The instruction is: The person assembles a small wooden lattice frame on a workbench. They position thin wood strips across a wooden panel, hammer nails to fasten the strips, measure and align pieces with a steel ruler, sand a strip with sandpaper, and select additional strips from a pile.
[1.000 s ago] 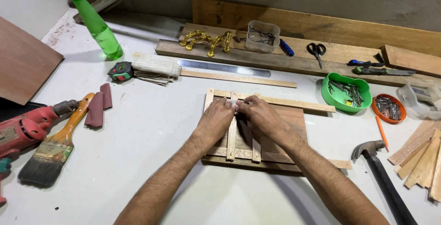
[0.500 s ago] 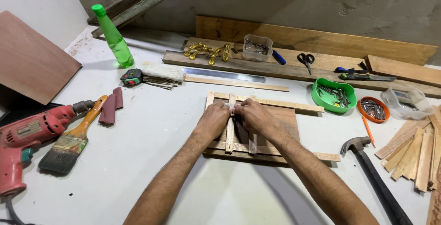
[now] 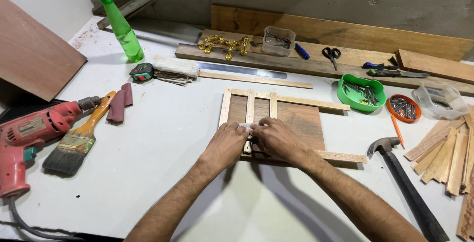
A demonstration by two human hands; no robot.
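Both hands, left hand [image 3: 226, 145] and right hand [image 3: 276, 141], pinch a small pale piece against a slat [image 3: 249, 116] of the part-built wooden frame [image 3: 296, 118], three upright slats placed, more loose strips [image 3: 447, 155] waiting.

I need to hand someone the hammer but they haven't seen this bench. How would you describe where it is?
Start at the brown board with thin wooden slats under the two hands in the middle of the white table. To its right, below the green bowl of nails, lies the hammer. It is the only tool with a dark metal head and long black handle.

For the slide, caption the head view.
Left hand and right hand press a small pale piece onto a wooden slat frame.
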